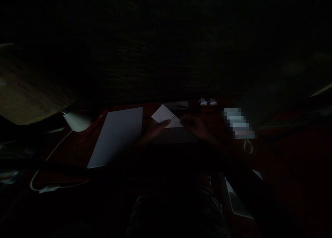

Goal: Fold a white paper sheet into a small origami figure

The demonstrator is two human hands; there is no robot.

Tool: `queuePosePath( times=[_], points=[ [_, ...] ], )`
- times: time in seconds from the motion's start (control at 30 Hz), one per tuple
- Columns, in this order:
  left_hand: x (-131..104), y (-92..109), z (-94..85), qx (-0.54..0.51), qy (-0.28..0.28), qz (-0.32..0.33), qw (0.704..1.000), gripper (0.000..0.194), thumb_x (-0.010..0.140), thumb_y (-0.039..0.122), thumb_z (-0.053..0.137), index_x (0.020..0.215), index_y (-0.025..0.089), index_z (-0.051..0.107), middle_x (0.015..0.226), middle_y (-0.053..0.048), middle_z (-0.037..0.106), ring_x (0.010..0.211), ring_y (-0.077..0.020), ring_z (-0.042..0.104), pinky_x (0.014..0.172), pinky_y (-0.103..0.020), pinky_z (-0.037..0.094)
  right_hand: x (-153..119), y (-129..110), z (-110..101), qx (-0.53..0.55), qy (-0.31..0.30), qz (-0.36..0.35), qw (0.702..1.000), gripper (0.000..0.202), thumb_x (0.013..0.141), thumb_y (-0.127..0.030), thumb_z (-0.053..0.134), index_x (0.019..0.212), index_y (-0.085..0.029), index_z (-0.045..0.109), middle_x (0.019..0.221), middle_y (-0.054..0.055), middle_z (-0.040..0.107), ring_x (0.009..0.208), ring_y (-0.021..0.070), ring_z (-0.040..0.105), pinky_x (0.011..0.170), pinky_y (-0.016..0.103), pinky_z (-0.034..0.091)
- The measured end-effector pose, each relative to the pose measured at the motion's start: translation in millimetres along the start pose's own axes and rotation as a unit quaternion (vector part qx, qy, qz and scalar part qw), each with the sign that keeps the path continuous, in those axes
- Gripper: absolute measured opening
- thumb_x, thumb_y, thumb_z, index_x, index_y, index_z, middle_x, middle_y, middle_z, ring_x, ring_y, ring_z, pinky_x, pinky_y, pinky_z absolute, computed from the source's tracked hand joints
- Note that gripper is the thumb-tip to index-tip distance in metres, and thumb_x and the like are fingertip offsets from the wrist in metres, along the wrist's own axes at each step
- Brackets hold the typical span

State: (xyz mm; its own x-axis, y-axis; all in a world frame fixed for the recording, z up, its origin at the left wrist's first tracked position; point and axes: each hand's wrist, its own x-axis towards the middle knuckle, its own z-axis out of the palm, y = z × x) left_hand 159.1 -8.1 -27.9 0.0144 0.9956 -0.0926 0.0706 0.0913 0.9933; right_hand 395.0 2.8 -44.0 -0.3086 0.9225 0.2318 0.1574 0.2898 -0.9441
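A folded sheet of white paper [163, 113] is held between my two hands over the dark reddish table. My left hand [156, 129] grips its lower left edge, the thumb lying on top of the paper. At the right corner, the fingers of my right hand [195, 124] are closed on the paper. A fold line runs across its right part. Beneath the hands lies a dark, flat grey sheet [173, 136]. Dim light hides most of the fingers.
A large white sheet [120, 131] lies to the left, beside a red strip-like object [94, 124] and a white lamp-like object [77, 122] with a cord. Two small folded paper pieces [208, 102] stand at the back. A blurred-out pale object [239, 123] lies right.
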Motion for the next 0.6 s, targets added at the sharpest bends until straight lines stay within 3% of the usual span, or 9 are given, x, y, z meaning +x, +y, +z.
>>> queuePosePath(
  times=[0.2,0.47,0.6],
  points=[
    [3.6,-5.1,1.0,-0.011,0.012,0.013,1.000,0.036,0.084,0.033,0.085,0.116,0.019,0.075,0.116,-0.012,0.083,0.112,-0.0306,0.078,0.095,-0.040,0.063,-2.2,-6.7,0.0,-0.009,0.002,-0.067,0.998,0.040,0.082,-0.038,0.084,0.120,-0.025,0.074,0.108,0.006,0.079,0.101,0.0245,0.073,0.090,0.039,0.059],
    [1.5,-2.0,1.6,-0.056,0.007,-0.031,0.998,0.038,0.081,0.036,0.085,0.112,0.017,0.074,0.112,-0.012,0.083,0.099,-0.0291,0.080,0.081,-0.037,0.064,-2.0,-4.3,-2.0,-0.017,-0.004,-0.066,0.998,0.033,0.084,-0.026,0.076,0.116,-0.026,0.082,0.111,0.007,0.083,0.100,0.0247,0.075,0.090,0.041,0.060],
    [-2.3,2.6,0.3,-0.012,0.011,0.002,1.000,0.031,0.074,0.030,0.090,0.099,0.019,0.076,0.106,-0.012,0.084,0.101,-0.0311,0.079,0.089,-0.040,0.063,-3.8,-10.6,-3.9,-0.027,-0.008,-0.055,0.998,0.035,0.086,-0.023,0.071,0.117,-0.028,0.085,0.118,0.006,0.084,0.108,0.0258,0.076,0.099,0.044,0.061]
  ],
)
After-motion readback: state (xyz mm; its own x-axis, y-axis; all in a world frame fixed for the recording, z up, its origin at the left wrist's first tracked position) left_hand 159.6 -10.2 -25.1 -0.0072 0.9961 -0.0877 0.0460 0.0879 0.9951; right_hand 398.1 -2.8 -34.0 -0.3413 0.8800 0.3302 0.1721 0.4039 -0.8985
